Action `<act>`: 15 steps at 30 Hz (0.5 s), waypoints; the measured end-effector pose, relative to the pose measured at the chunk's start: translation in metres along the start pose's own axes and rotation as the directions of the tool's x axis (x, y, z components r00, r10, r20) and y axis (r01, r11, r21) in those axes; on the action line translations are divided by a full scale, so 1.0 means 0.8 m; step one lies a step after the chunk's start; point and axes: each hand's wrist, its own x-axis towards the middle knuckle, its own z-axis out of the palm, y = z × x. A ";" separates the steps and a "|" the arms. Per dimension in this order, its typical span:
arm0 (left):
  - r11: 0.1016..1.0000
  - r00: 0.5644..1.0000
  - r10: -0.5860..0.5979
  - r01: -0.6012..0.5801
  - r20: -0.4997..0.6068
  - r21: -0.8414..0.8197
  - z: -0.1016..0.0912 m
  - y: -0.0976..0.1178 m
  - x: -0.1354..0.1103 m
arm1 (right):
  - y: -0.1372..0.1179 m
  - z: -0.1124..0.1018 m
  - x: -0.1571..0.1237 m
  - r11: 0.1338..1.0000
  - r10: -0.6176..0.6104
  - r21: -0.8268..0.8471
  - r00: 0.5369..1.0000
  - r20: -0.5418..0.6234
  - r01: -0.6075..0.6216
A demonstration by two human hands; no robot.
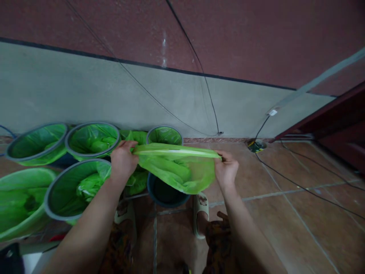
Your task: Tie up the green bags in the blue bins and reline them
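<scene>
A green plastic bin bag [176, 167] is stretched sideways between my two hands, its top edge pulled taut. My left hand [124, 158] is closed on the left end of that edge. At the right end, my right hand [227, 169] pinches the bag. The lower part of the bag sags over a dark blue bin [168, 203], whose near rim and inside show beneath it. Just behind the bag stands a lined bin [165, 128] with a grey rim, partly hidden by the bag.
Several more bins [92, 123] lined with green bags stand on the left along the wall. On the tiled floor [265, 205] at right, a black cable [296, 182] runs past a small can [256, 145]. My slippered feet [201, 213] are near the blue bin.
</scene>
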 end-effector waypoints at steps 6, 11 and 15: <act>0.997 0.996 -0.074 0.074 -0.047 -0.006 -0.006 -0.016 0.012 | 0.029 -0.015 0.021 0.989 0.145 0.011 0.975 -0.166 -0.145; 0.984 0.958 -0.142 0.108 -0.249 -0.144 -0.019 0.003 0.012 | 0.012 -0.034 0.032 0.975 0.152 0.191 0.969 -0.195 -0.115; 0.919 0.855 -0.267 0.087 -0.444 -0.384 -0.046 0.016 0.010 | -0.023 -0.061 0.033 0.948 -0.201 0.058 0.730 -0.653 0.313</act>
